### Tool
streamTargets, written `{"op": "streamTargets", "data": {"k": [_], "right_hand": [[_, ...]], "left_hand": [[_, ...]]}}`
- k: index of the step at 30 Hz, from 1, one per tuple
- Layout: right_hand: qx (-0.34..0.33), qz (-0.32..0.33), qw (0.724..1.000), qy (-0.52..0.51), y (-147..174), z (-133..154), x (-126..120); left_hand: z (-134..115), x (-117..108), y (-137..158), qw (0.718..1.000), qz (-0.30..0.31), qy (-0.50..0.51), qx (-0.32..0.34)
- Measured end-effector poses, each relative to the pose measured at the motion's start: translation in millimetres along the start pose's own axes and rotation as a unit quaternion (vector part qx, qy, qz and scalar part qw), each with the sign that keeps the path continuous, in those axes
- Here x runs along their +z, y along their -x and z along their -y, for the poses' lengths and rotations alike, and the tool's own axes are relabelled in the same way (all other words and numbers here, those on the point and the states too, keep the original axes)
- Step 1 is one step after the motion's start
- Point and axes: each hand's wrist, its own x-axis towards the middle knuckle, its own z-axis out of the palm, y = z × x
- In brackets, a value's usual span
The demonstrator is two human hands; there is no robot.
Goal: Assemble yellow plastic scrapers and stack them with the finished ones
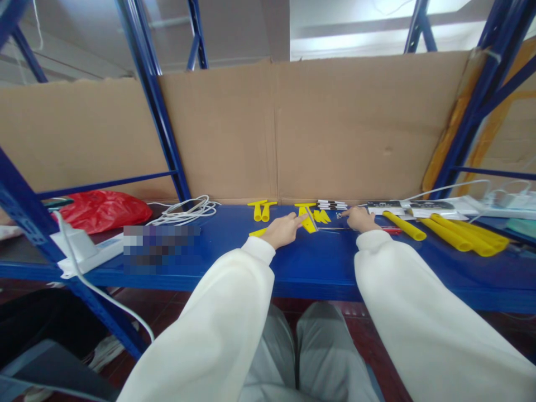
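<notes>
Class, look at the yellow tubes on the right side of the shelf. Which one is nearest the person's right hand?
The leftmost yellow tube. It lies closest to the right hand; the other tubes are farther right.

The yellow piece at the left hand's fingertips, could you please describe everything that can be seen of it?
The yellow piece looks like hard plastic, with a flat yellow body and a thin, greyish strip along its right edge. It sits slantwise above the blue tabletop, in front of other yellow parts. The fingers of the left hand meet it from the left and seem to hold it. Whether its lower end touches the tabletop is too small to tell.
</notes>
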Motion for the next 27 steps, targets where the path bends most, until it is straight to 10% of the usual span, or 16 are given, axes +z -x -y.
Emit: {"op": "streamTargets", "data": {"k": [21,27], "right_hand": [[-0.071,-0.003,0.997,0.003,3.6,10.4,3.9],[0.020,0.007,0.998,-0.056,6.9,17.9,1.7]], "left_hand": [[0.1,3.2,-1.5,1.000,-0.003,0.002,0.017],[-3.2,0.9,-0.2,0.999,0.000,-0.006,0.036]]}}
